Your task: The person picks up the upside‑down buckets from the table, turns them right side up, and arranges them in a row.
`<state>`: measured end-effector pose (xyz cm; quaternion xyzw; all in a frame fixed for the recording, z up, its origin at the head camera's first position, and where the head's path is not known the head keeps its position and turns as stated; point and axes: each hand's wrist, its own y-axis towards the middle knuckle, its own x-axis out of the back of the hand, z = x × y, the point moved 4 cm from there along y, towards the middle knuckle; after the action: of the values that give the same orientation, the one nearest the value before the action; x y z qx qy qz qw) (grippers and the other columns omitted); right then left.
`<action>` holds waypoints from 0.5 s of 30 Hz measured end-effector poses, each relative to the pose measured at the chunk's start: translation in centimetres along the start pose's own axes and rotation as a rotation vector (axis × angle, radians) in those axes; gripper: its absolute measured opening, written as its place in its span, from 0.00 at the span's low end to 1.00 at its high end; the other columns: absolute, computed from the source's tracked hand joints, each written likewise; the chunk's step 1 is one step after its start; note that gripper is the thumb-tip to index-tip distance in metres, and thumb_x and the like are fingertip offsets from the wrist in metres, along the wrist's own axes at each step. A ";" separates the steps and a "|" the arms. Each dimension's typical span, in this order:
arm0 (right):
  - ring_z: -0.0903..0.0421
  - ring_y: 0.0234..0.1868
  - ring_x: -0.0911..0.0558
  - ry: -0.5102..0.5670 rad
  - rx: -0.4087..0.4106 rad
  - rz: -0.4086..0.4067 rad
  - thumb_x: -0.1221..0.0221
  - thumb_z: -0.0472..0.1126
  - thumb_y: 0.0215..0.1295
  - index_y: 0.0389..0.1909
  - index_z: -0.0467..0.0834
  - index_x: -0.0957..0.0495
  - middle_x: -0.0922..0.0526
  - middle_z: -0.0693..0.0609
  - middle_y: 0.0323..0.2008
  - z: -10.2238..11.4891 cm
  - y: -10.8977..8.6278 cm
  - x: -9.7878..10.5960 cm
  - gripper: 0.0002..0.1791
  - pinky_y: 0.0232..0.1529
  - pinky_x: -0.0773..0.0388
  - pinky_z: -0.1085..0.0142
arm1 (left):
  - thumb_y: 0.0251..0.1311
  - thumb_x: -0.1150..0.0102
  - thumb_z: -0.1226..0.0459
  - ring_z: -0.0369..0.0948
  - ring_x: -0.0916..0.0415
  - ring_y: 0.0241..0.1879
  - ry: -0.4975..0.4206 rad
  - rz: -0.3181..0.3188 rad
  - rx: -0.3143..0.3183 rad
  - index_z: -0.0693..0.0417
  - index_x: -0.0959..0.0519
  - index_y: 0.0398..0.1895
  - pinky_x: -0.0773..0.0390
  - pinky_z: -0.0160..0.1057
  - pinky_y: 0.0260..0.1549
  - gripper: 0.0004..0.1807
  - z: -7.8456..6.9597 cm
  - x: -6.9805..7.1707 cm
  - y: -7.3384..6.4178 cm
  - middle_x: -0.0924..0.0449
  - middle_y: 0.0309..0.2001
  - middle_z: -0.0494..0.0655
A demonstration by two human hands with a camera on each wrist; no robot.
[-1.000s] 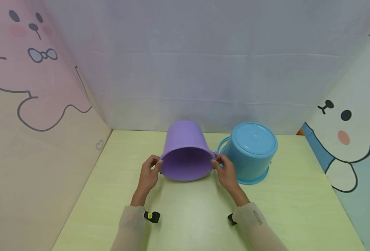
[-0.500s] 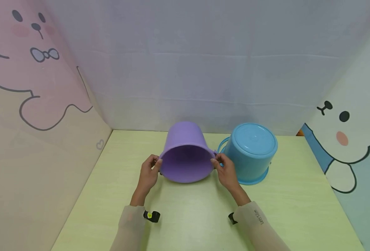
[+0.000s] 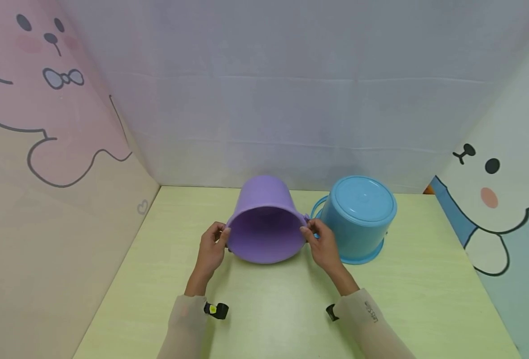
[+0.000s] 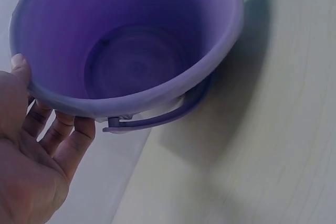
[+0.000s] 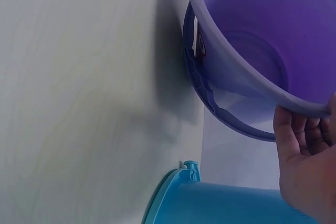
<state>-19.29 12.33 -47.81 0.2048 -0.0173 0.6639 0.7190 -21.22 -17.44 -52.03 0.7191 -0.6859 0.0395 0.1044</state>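
A purple bucket (image 3: 266, 237) is tilted on its side in the head view, its mouth facing me. My left hand (image 3: 212, 245) pinches the rim at the left, thumb inside and fingers outside. On the opposite side my right hand (image 3: 323, 245) grips the rim the same way. The left wrist view shows the bucket's handle (image 4: 163, 119) hanging beneath the rim. A blue bucket (image 3: 360, 214) stands upside down just right of my right hand, base upward, its own handle (image 3: 319, 205) at its left side.
Both buckets are on a pale wooden table (image 3: 268, 309). A light cloth wall (image 3: 291, 109) rises behind the table. Printed side panels with cartoon animals close off the left (image 3: 67, 149) and the right (image 3: 506, 199).
The purple bucket's mouth has tipped slightly more toward me and its rim has lowered a little. Both hands keep their hold; the blue bucket has not moved.
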 end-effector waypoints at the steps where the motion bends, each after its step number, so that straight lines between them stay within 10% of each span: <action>1: 0.61 0.32 0.26 0.003 -0.008 -0.001 0.39 0.27 0.74 0.34 0.32 0.26 0.25 0.45 0.27 0.1 0.0 0.0 0.08 0.31 0.28 0.72 | 0.80 0.45 0.67 0.41 0.24 0.37 0.002 -0.002 -0.002 0.67 0.25 0.42 0.22 0.33 0.32 0.09 -0.1 0.0 0.0 0.24 0.40 0.60; 15: 0.64 0.30 0.28 -0.009 -0.015 -0.031 0.38 0.27 0.73 0.34 0.33 0.26 0.26 0.47 0.26 -3.5 0.6 -0.7 0.07 0.29 0.30 0.73 | 0.79 0.45 0.67 0.37 0.24 0.35 -0.003 -0.008 0.016 0.66 0.26 0.40 0.19 0.32 0.33 0.09 -0.1 -0.1 0.1 0.24 0.39 0.53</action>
<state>-20.81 12.77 -51.10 0.2029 -0.0224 0.6515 0.7307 -21.36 -17.36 -51.90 0.7227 -0.6828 0.0433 0.0976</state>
